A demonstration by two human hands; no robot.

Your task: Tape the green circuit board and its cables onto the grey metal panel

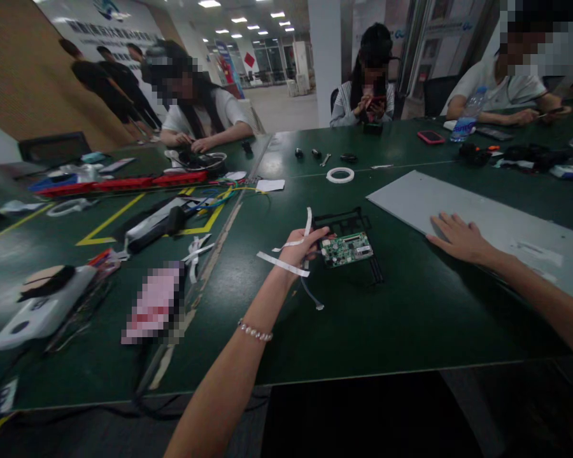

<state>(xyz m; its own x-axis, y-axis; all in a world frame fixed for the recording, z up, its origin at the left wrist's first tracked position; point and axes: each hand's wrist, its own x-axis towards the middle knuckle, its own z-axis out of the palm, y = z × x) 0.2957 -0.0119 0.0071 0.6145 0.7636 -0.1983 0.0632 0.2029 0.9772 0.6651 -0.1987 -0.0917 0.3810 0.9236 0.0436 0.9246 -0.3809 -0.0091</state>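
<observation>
Circuit board (347, 249), green, in black frame (376, 270), over the table mid-front, near L hand side; can't tell if frame touches tabletop. L hand (302, 248) has board + frame by their L edge: thumb & fingers closed on it, lower fingers partly hidden. Thin cable w/ white plug (319, 306) hangs below the hand. White strips (283, 263) on hand & wrist, one sticking up past the fingers. Bead bracelet (255, 331) on L forearm.

R hand (458, 236): palm down, fingers spread, resting on grey panel (410, 197), no grip. Panel lies flat, R of board, well apart from it.

Beyond board: white ring (340, 175), small wrench (325, 159) behind it, red-edged phone (430, 137) & bottle (463, 121) farther R.

L side of table (248, 299): pouch w/ pink front (155, 299), more loose strips (198, 254) just beside it, white case (42, 312) near the L end, red bars (124, 184) in a row farther back.

Far side: co-worker (210, 117) at L, both hands at dark parts; second co-worker (363, 102) holding a phone; third (499, 89) at R.
</observation>
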